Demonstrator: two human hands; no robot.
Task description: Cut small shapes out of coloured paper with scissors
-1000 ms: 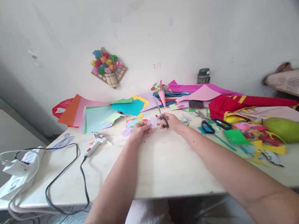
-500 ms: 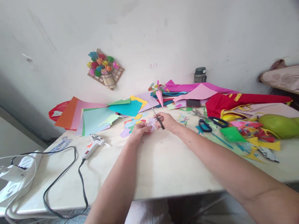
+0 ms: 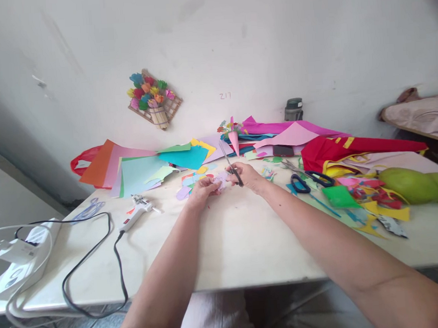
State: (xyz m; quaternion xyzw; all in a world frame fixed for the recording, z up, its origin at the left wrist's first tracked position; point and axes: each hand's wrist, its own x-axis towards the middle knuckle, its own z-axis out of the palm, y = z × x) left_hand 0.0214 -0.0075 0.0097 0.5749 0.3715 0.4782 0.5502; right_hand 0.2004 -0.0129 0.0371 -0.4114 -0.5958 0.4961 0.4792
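My left hand [image 3: 205,191] pinches a small lilac paper piece [image 3: 221,180] above the middle of the table. Close beside it, my right hand [image 3: 247,175] is closed around a pair of scissors [image 3: 234,172] with dark handles, its blades pointing up and away from me. The fingertips of my right hand come near the lilac paper; whether they touch it I cannot tell. Small cut paper pieces [image 3: 184,192] in several colours lie just left of and behind my left hand. Behind the hands stands a pink paper cone [image 3: 234,142] with little paper flowers.
A white glue gun [image 3: 138,212] with a black cord lies at left, near a power strip [image 3: 21,267]. Coloured sheets [image 3: 137,172] spread along the back. Blue-handled scissors [image 3: 301,183], paper scraps [image 3: 384,195] and a green cushion-like thing [image 3: 404,185] lie at right.
My right hand has shifted very slightly to the right, and the scissors have tilted a little with it. My left hand stays in nearly the same place with the lilac paper.
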